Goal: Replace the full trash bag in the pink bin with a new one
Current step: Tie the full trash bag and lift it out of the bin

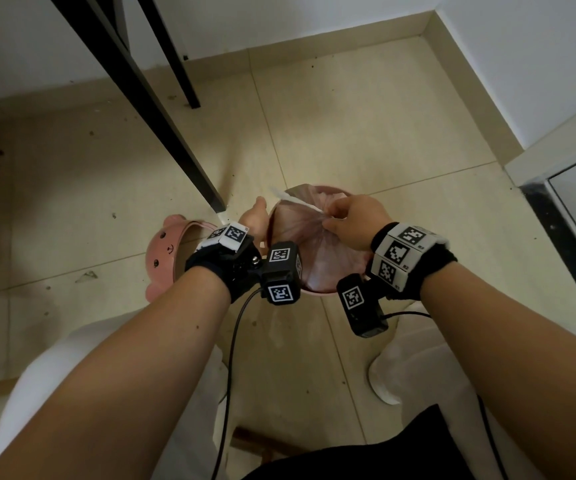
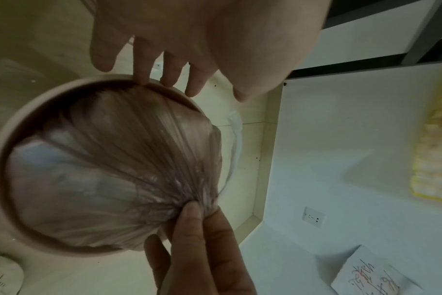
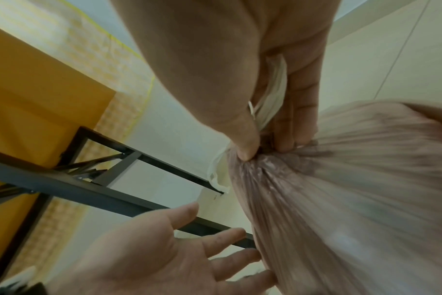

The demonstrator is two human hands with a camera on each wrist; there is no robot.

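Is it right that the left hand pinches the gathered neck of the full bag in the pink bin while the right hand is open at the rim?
No, the hands are swapped. The right hand pinches the gathered neck of the full bag in the pink bin, and the left hand is open at the rim. The head view shows it; both wrist views agree.

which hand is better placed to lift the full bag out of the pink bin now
Right. The right hand already pinches the gathered neck of the trash bag with its white drawstring. The left hand is open, fingertips at the pink bin rim, likely better for steadying it.
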